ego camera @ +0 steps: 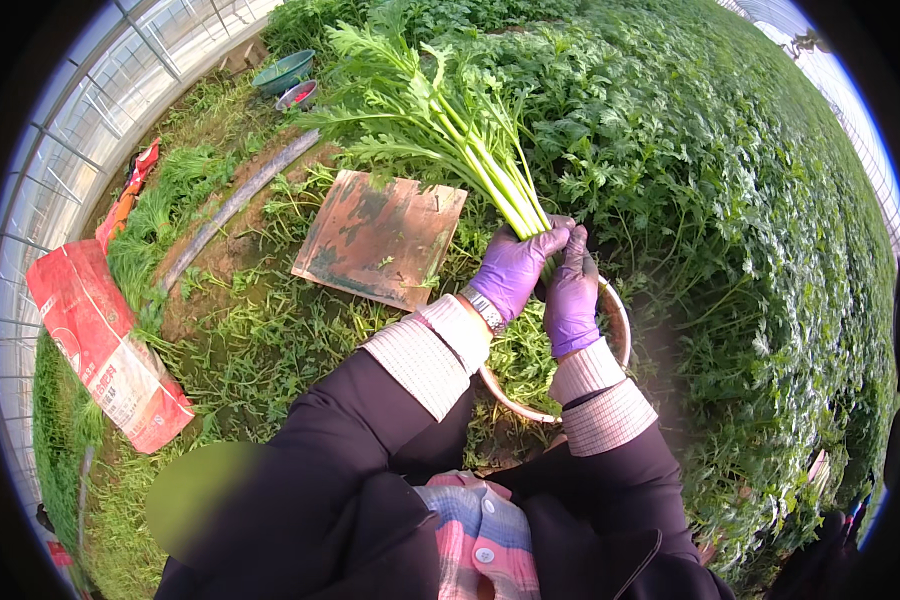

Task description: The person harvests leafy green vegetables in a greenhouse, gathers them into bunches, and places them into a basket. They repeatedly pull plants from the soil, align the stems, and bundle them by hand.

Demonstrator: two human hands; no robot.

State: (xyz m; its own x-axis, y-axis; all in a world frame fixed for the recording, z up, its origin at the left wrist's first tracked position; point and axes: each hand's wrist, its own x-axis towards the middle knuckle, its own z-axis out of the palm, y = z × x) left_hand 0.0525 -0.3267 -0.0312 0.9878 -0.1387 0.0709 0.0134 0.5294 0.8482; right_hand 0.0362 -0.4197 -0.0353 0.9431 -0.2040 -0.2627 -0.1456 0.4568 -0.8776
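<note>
A bunch of leafy green stalks (487, 169), with deeply cut leaves like chrysanthemum greens, slants up and to the left from my hands. Around its lower stems my left hand (511, 270), in a purple glove with a metal watch at the wrist, is closed. My right hand (572, 300), gloved likewise, pinches at the stem ends right beside it; its fingertips are dark with dirt. Below both hands stands a round basin (621, 322) holding loose green trimmings (521, 352). My forearms and hands hide part of its rim, and the stem ends are mostly covered by my fingers.
A worn square board (382, 236) lies left of my hands on ground strewn with cut greens. Farther left are a red and white printed sack (112, 337) and a long grey pipe (240, 206). Green basin (285, 73) and small bowl (298, 96) sit beyond. Dense crop (757, 187) fills the right.
</note>
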